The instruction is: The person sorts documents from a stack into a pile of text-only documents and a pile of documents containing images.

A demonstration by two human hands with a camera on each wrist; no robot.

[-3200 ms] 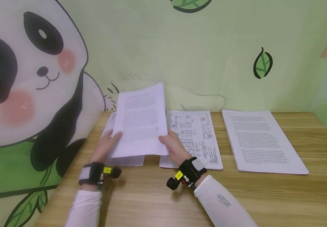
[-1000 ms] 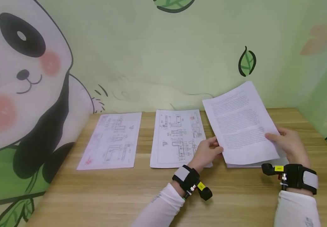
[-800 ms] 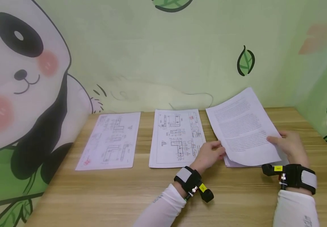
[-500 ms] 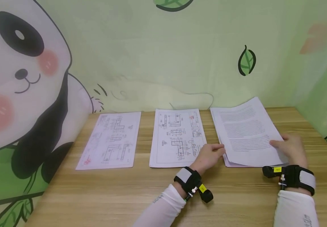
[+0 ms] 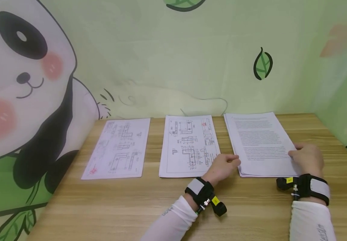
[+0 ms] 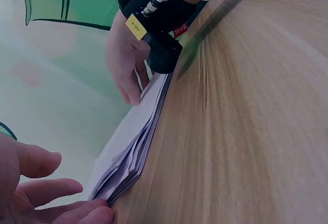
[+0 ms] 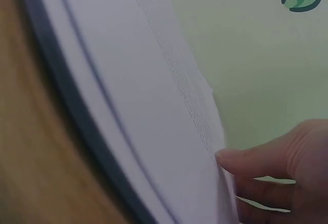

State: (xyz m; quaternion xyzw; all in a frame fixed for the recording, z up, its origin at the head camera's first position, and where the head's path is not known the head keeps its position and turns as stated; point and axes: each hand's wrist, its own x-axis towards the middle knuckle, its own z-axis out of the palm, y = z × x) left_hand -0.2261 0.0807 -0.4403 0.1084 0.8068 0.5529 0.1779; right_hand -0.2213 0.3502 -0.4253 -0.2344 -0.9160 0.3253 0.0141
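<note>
A stack of printed paper [image 5: 260, 144] lies text side up at the right of the table, its layered edges slightly uneven in the left wrist view. My left hand [image 5: 223, 166] is at the stack's lower left edge; in the left wrist view its fingertips [image 6: 100, 215] touch the sheets' edge while the thumb stands apart. My right hand [image 5: 308, 159] holds the right edge. In the right wrist view its thumb [image 7: 241, 161] is on the paper's rim, and its other fingers are against the side, partly hidden by the sheets.
Left of the text stack lies a pile of technical drawings [image 5: 188, 147]. Farther left is another drawing sheet [image 5: 117, 149] with a red stamp. Behind the wooden table [image 5: 131, 207] rises a green wall [image 5: 167, 67] with a panda picture [image 5: 26, 83].
Both hands carried the text pages from over the left drawing to the right stack. The raised top pages have since been lowered flat there; the left hand has hardly moved in the last half second.
</note>
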